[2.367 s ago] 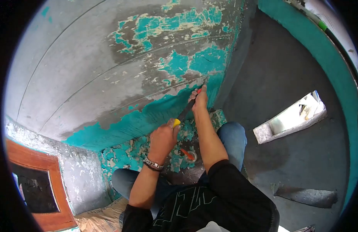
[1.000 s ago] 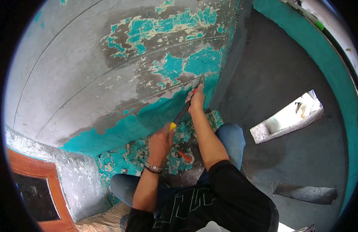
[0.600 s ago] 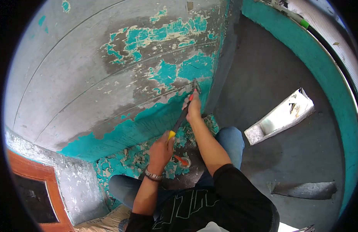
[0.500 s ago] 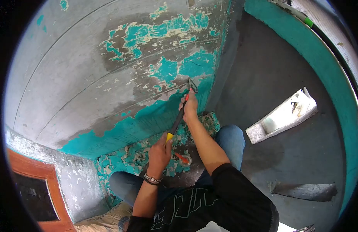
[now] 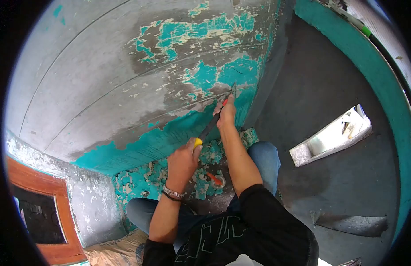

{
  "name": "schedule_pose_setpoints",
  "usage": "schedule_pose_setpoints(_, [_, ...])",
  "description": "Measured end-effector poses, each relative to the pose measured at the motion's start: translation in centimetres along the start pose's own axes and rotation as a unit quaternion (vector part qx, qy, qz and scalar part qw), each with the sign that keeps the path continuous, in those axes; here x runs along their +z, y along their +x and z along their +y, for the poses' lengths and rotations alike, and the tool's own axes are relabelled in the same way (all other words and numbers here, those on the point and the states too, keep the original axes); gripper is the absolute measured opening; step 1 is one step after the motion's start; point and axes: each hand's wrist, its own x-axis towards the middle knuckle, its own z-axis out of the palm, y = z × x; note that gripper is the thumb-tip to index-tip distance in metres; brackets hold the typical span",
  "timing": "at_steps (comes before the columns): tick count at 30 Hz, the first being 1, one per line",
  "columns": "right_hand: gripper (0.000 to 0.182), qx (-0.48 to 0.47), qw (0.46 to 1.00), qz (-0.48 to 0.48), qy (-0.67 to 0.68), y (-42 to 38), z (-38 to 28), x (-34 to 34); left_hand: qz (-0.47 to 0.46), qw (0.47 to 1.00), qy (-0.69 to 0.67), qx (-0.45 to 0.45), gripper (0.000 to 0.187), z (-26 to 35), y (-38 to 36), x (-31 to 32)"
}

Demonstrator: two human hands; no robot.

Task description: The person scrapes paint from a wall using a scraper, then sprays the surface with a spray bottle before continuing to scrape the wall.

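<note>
A long scraper (image 5: 209, 127) with a black shaft and a yellow handle end slants up to the wall. My left hand (image 5: 182, 163) is wrapped round its yellow end. Farther up, near the blade, my right hand (image 5: 226, 112) grips the shaft by a red part. The blade meets the wall at the edge of the turquoise paint (image 5: 179, 133), under a bare grey strip. Below my hands, peeled paint flakes (image 5: 141, 179) lie along the foot of the wall. Among them is an orange-handled tool (image 5: 215, 179), partly over a round piece.
A whitish angular trough-like piece (image 5: 332, 137) lies on the dark floor (image 5: 321, 80) at the right. Another grey piece (image 5: 354, 224) is lower right. An orange-brown frame (image 5: 61, 208) stands at the left, with a brown paper bag (image 5: 116, 249) beside it. My bent knees flank the flakes.
The view has shifted a little, so the wall appears farther right. The blade's tilt against the wall has changed, and both hands keep hold of the scraper.
</note>
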Motion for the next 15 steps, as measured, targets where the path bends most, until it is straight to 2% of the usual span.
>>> schedule_pose_setpoints(4, [0.041, -0.003, 0.996, 0.055, 0.072, 3.0, -3.0, -0.1, 0.01, 0.997, 0.057, 0.055, 0.031, 1.7, 4.0, -0.6])
schedule_pose_setpoints(7, [0.041, -0.026, 0.995, 0.081, 0.058, 3.8, -5.4, -1.0, -0.033, 0.997, 0.043, 0.052, 0.032, 3.1, 5.6, 0.9])
schedule_pose_setpoints(10, [0.04, -0.01, 0.998, 0.04, 0.044, 4.7, -5.9, -3.1, -0.022, 0.998, 0.022, 0.062, 0.032, 3.9, 4.1, 2.4])
schedule_pose_setpoints(11, [0.04, -0.015, 0.998, 0.04, 0.044, 4.1, -5.7, -3.2, -0.044, 0.998, -0.022, 0.048, 0.032, 4.0, 3.1, 2.4])
schedule_pose_setpoints(13, [0.04, 0.007, 0.999, -0.005, -0.046, 2.1, -4.4, -3.2, -0.065, 0.995, -0.068, 0.04, 0.032, 3.9, 1.5, 3.0])
schedule_pose_setpoints(15, [0.041, 0.027, 0.998, 0.022, -0.054, 1.9, -4.0, -3.3, -0.003, 0.99, -0.135, 0.048, 0.033, 2.8, 0.0, 4.7])
